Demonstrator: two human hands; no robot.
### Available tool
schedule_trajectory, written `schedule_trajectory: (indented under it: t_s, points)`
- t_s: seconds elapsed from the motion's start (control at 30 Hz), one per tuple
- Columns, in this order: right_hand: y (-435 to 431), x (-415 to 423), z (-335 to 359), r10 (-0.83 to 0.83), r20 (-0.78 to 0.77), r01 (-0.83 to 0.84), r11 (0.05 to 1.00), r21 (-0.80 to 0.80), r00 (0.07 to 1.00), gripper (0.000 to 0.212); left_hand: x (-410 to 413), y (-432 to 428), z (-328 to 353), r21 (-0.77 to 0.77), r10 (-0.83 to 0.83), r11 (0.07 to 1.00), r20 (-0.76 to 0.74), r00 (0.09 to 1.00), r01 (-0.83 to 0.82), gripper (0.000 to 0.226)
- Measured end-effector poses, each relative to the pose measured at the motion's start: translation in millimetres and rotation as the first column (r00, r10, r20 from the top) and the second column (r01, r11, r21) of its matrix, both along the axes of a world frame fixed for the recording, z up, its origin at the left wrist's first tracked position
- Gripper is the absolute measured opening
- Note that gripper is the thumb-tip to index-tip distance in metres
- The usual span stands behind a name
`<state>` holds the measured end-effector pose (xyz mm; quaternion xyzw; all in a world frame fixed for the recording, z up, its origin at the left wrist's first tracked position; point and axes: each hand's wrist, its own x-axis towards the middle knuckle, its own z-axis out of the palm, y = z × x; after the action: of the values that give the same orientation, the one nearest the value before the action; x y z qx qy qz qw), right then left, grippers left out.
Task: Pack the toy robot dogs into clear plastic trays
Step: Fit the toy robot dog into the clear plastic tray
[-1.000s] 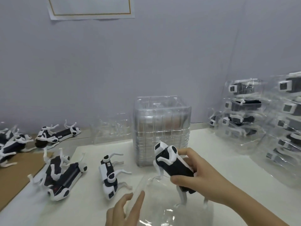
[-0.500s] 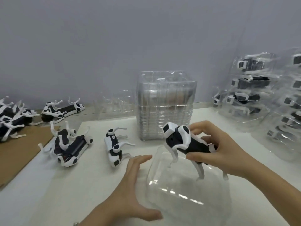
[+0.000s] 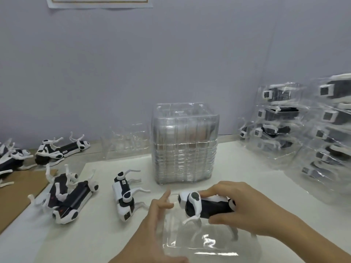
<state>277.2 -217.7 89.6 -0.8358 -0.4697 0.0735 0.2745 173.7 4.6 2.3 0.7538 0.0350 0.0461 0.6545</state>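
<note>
White table [image 3: 98, 234] is carrying loose dogs [image 3: 123, 194], a tray stack [image 3: 184, 145] and packed trays [image 3: 281, 130]. My right hand [image 3: 247, 211] is gripping a dog [image 3: 209, 205] by the body, legs down just over the tray [image 3: 205, 245]. My left hand [image 3: 152, 221], fingers straight, is bracing its left side. I think the placing step is starting, and next the legs are needing a level lowering into the tray.

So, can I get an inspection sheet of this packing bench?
Surface: white tabletop, brown cardboard at its left end.
Job's things: toy dog held over the near clear tray, legs down; stack of empty trays behind; loose dogs lying at left; packed trays piled at right.
Clutter: one loose empty tray by the wall.
Hands: right hand grips the dog's body; left hand, fingers straight, at the near tray's left side.
Cables: nothing seen.
Surroundings: grey wall, paper sheet at top.
</note>
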Motion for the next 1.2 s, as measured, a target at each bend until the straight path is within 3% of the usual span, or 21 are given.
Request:
schedule_trajectory:
  t_s: [0.03,0.07,0.1,0.13,0.17,0.33,0.4,0.43,0.57,0.67,0.73,0.8,0.9,1.0,1.03,1.1,1.17,1.2]
  points:
    - [2,-1,0,0.035,0.023,-0.034,0.998,-0.055,0.999,0.049,2,1,-2,-0.045,0.090,0.995,-0.010,0.996,-0.090,0.040]
    - [6,-1,-2,0.080,0.067,-0.072,0.992,-0.106,0.995,0.048,3,-2,2,-0.115,0.064,0.991,-0.029,0.998,-0.067,0.035]
    - [10,-2,-4,0.126,0.122,-0.107,0.983,-0.147,0.985,0.048,5,-1,1,-0.144,0.032,0.989,-0.029,0.999,-0.036,0.068]
    - [15,-2,-7,0.165,0.169,-0.136,0.976,-0.171,0.972,0.049,5,8,-2,-0.126,0.135,0.983,-0.016,0.991,-0.136,0.092]
    - [19,-1,-9,0.187,0.191,-0.156,0.974,-0.166,0.964,0.049,3,13,0,-0.174,0.188,0.966,-0.044,0.981,-0.193,0.095]
    - [33,5,-12,0.263,0.188,-0.247,0.964,-0.100,0.946,0.048,5,31,-9,-0.260,0.198,0.939,-0.131,0.971,-0.227,0.064]
    - [35,6,-12,0.273,0.180,-0.257,0.961,-0.105,0.945,0.048,4,36,-23,-0.150,0.244,0.952,-0.148,0.958,-0.266,0.065]
    - [35,6,-13,0.277,0.188,-0.259,0.959,-0.116,0.942,0.048,6,35,-24,-0.120,0.268,0.949,-0.180,0.947,-0.291,0.053]
    - [33,7,-10,0.247,0.158,-0.222,0.961,-0.165,0.956,0.050,12,32,-35,-0.154,0.441,0.864,-0.228,0.868,-0.479,0.041]
    - [32,8,-9,0.228,0.085,-0.209,0.959,-0.189,0.970,0.053,18,29,-21,-0.141,0.401,0.885,-0.252,0.881,-0.443,0.054]
    - [36,7,-11,0.268,0.148,-0.223,0.938,-0.265,0.952,0.051,15,25,-15,-0.180,0.363,0.893,-0.255,0.896,-0.413,0.082]
    - [42,3,-18,0.334,0.263,-0.248,0.917,-0.313,0.905,0.048,14,23,-11,-0.210,0.383,0.871,-0.274,0.882,-0.443,0.085]
    - [46,-3,-26,0.314,0.293,-0.275,0.947,-0.169,0.903,0.038,7,24,-10,-0.310,0.369,0.853,-0.213,0.905,-0.421,0.081]
    - [43,1,-29,0.202,0.416,-0.238,0.971,0.036,0.886,0.026,-6,19,-6,-0.316,0.386,0.855,-0.140,0.912,-0.411,0.103]
    - [39,4,-29,0.131,0.383,-0.199,0.969,0.145,0.914,0.025,-10,14,-3,-0.282,0.409,0.862,-0.102,0.907,-0.420,0.105]
    - [29,9,-23,-0.034,0.068,0.010,0.943,0.331,0.997,0.038,-24,6,1,-0.180,0.389,0.905,-0.021,0.921,-0.386,0.089]
    - [13,14,-25,-0.161,-0.256,0.253,0.889,0.381,0.953,0.054,-27,4,8,-0.222,0.387,0.897,-0.028,0.922,-0.384,0.078]
    - [7,15,-27,-0.228,-0.361,0.351,0.879,0.322,0.904,0.062,-25,3,10,-0.257,0.399,0.879,-0.067,0.914,-0.402,0.079]
